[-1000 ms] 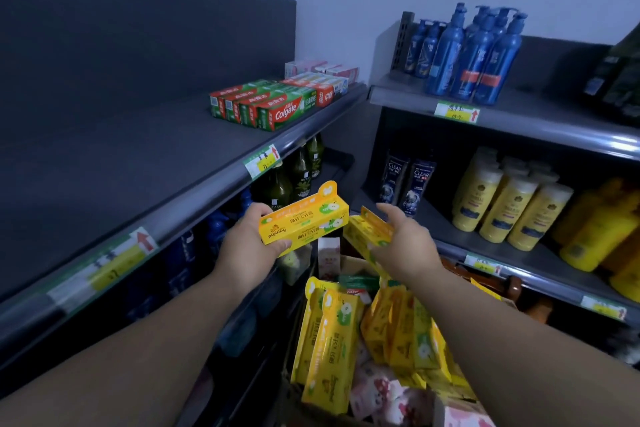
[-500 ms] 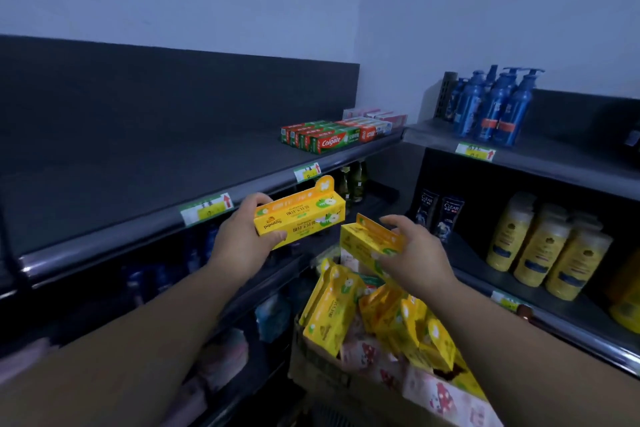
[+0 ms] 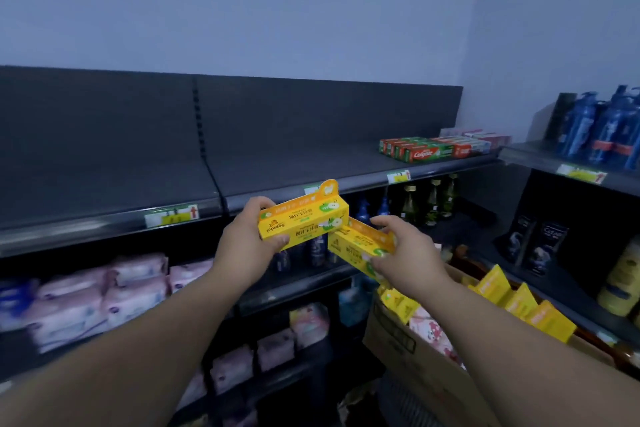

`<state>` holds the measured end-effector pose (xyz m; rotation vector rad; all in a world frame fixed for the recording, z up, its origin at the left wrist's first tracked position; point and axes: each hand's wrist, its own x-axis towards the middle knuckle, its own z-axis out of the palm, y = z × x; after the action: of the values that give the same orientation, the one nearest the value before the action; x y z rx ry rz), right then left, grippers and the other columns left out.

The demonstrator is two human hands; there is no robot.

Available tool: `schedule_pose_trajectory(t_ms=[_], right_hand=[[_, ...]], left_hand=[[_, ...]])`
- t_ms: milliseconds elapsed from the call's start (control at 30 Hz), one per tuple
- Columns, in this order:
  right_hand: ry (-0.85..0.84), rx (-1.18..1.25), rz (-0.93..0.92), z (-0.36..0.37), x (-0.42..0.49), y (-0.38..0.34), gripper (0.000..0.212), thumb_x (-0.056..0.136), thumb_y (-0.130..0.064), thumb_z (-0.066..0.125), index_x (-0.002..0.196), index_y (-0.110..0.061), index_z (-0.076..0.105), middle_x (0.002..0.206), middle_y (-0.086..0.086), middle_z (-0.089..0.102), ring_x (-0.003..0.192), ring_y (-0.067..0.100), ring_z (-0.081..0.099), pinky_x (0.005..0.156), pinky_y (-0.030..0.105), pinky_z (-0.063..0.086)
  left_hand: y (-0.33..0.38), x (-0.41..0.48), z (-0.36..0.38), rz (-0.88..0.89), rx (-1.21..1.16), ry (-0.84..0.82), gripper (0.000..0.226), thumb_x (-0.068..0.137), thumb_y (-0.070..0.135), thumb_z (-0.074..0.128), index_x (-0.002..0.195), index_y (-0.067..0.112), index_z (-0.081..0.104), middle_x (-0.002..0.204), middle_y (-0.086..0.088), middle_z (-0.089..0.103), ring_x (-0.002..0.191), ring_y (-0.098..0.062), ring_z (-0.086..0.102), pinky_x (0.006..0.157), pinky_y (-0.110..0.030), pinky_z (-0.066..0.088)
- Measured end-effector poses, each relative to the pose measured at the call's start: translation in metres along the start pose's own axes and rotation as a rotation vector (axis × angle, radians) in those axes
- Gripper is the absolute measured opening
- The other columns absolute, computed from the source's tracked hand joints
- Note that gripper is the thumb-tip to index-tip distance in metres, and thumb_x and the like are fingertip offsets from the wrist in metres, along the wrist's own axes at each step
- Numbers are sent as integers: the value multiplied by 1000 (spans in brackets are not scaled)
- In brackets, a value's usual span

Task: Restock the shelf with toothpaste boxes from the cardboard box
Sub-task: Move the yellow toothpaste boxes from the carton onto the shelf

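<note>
Head view: both hands grip yellow boxes [image 3: 304, 222] below seemingly bare shelf [image 3: 284, 166].

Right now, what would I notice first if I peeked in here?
Two bright yellow toothpaste boxes, one in the left hand and one in the right hand, held up before a long dark top shelf that is mostly bare. More yellow boxes poke out of the cardboard box at lower right.
</note>
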<state>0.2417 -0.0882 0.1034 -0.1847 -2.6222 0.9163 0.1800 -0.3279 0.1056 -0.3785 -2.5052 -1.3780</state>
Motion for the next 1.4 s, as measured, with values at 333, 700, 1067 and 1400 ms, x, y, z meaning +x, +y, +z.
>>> schedule_pose_trajectory(t_ms=[333,700,1067,1400], right_hand=[[-80,134,-175,93,2,-152,56,74,-19,78,123,-35,58,115,-10,58,88,20,64,75,30,53],[-198,280,-373,238,-26,-358,57,72,-11,75,122,-33,59,113,-9,59,92,17,60,71,25,44],[-306,352,-484,343,-33,-484,59,73,-17,79,125,-36,56,118,-11,59,93,20,64,81,31,52],[-428,353,-613,398,28,-553,59,77,-20,80,126,-39,54,116,-14,56,95,13,59,69,27,50]], left_hand=[[-67,-37,-182,-85,53,242,42,81,18,75,102,40,45,94,9,64,74,-17,63,65,-34,51],[-163,-99,-417,-173,235,470,41,83,19,73,108,35,45,94,11,57,76,-2,56,59,-20,43],[-242,-127,-544,-276,316,644,43,83,14,73,111,30,44,104,4,57,74,-7,58,57,-18,42],[-292,-89,-602,-418,458,766,46,81,19,74,116,28,46,98,1,58,71,-17,59,50,-25,40]])
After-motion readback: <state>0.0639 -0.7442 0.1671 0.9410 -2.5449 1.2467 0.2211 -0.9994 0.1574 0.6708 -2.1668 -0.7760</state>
